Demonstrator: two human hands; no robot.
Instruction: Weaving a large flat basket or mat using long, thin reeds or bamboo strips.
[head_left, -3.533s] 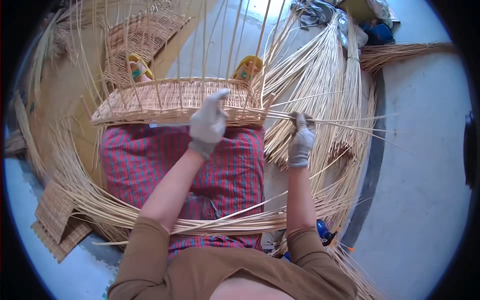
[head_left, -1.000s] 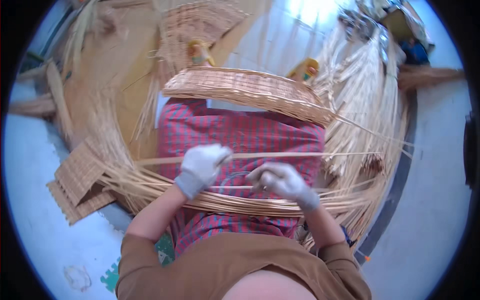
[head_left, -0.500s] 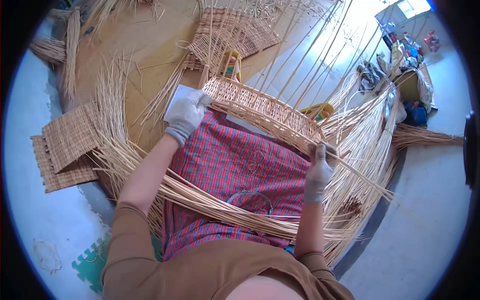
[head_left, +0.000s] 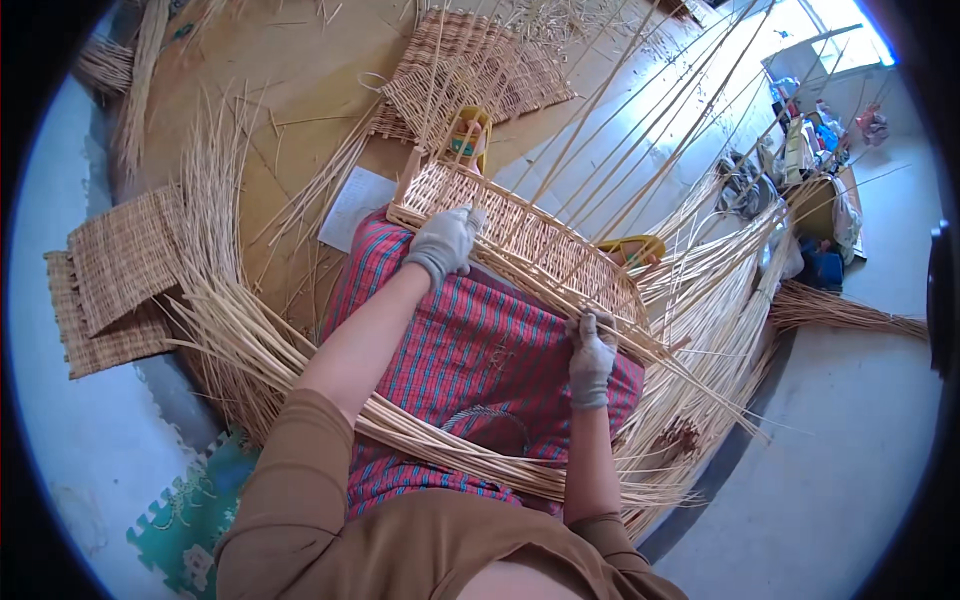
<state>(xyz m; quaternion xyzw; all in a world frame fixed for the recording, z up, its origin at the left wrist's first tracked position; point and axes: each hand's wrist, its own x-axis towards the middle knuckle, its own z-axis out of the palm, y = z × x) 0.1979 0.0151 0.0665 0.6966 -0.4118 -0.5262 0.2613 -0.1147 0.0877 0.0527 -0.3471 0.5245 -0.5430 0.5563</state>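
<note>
Head view: basket [head_left: 530, 237] held at its near rim.
Rim is pinched by curled fingers of the left hand [head_left: 445, 243]; near its right end it is gripped by the right hand [head_left: 590, 360]. Basket is positioned at the cloth's [head_left: 440, 345] far edge.

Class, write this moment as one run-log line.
left hand: at near edge of basket | right hand: closed on same edge, nearer right end | long canes: across checked cloth

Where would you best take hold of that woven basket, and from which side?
Probably by the woven basket's long near edge, coming from the wearer's side. It is long enough for two hands spaced apart, and the long rods point away from it. The left hand and right hand are there now.
</note>
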